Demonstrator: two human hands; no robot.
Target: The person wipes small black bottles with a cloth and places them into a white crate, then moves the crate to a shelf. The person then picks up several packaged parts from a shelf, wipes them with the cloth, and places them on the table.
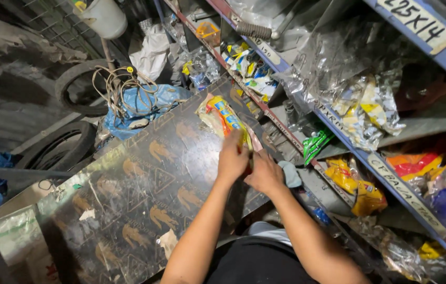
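Note:
My left hand and my right hand meet over the far end of a dark patterned board. Both hands close on a bright yellow, red and blue plastic packet that lies on the board's far corner in clear wrapping. The fingers hide the packet's near end, so how each hand grips it is unclear. A pale blue cloth lies just right of my right hand.
Blue metal shelves on the right hold several bagged packets in yellow, orange and green. Tyres, a coil of cord, a blue bag and a white bucket lie at the far left.

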